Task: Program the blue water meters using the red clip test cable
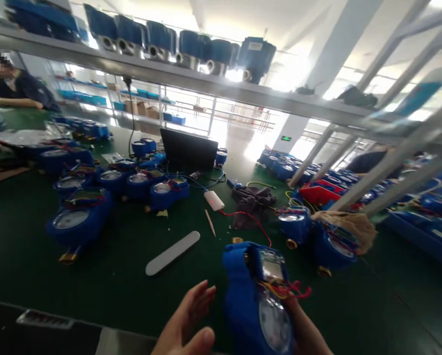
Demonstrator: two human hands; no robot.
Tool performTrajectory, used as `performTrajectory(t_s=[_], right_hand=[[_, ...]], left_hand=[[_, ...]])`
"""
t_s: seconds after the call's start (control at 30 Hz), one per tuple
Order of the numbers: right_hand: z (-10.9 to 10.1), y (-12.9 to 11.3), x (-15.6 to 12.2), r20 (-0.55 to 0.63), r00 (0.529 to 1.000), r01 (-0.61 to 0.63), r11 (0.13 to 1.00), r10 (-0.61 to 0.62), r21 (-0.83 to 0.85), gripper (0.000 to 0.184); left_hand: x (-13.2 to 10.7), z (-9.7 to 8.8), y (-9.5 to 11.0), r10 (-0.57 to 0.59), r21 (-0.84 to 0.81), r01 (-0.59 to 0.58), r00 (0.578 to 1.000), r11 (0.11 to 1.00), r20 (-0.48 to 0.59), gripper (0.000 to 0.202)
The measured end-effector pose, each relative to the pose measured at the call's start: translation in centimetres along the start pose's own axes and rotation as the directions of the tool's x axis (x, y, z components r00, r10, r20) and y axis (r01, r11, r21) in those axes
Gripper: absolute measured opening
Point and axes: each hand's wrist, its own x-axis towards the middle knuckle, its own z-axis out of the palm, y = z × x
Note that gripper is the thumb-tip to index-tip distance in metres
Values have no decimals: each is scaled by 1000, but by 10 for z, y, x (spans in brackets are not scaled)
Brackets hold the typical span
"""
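One blue meter (251, 305) above the near edge of the table (121, 296) | right hand (303, 323) grasping its side; left hand (182, 323) empty | probably heavy, rigid; wires (298, 290) look fragile, best gripped by casing (238, 281)

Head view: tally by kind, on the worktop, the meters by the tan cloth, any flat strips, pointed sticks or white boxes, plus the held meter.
Held blue meter: 1
Meters by tan cloth: 2
Flat strip: 1
Pointed stick: 1
White box: 1
Total: 6
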Motion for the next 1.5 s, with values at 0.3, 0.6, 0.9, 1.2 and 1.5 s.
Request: performTrajectory(t_s=[0.3, 0.6, 0.9, 1.2, 1.5], right_hand=[[88, -7, 53, 163, 960, -222, 974, 226, -44, 66], [61, -16, 54, 205, 958, -164, 971, 198, -171, 80], [3, -18, 44, -112, 977, 100, 848, -183, -521, 59], [-72, -32, 52, 95, 995, 91, 220, 10, -971, 91], [-69, -41, 46, 381, 918, 362, -160, -110, -918, 60]], left_hand=[[41, 3, 23, -137, -195, 64, 910, 979, -391, 108], [28, 2, 15, -87, -25, 85, 886, 996, -455, 103], [14, -3, 62, 643, 916, -284, 765, 282, 39, 10], [20, 12, 83, 619, 962, -271, 752, -18, 224, 21], [15, 19, 86, 604, 941, -336, 740, -49, 295, 17]])
